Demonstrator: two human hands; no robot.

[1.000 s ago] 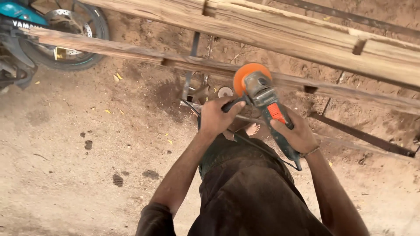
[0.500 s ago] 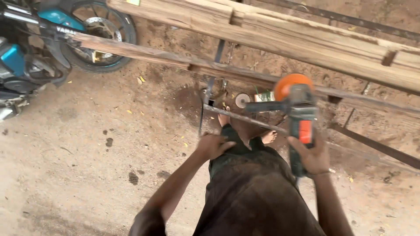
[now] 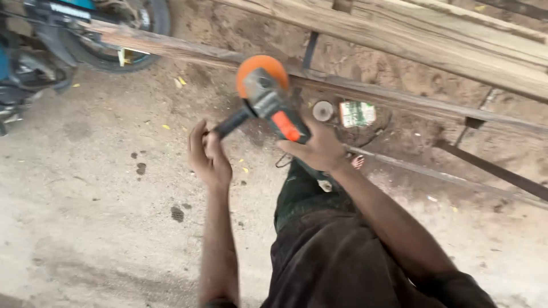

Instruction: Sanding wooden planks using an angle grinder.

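The angle grinder (image 3: pixel 268 105) is carried in the air above the sandy floor (image 3: pixel 85 171), right hand (image 3: pixel 317 149) clasped around its body, left hand (image 3: pixel 208 154) closed on the side handle (image 3: pixel 231 122); it seems a repositioning step, and next calls for steadying the orange disc (image 3: pixel 261 65) against the wooden plank (image 3: pixel 365 94).

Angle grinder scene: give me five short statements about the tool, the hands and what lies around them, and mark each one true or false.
1. The right hand grips the body of the angle grinder. True.
2. The left hand rests on the person's trousers. False: it is at the grinder's black side handle.
3. The grinder's disc guard is blue. False: it is orange.
4. Long wooden planks lie across the top of the view. True.
5. A bicycle stands at the upper left. False: a motorcycle stands there, beside the planks.
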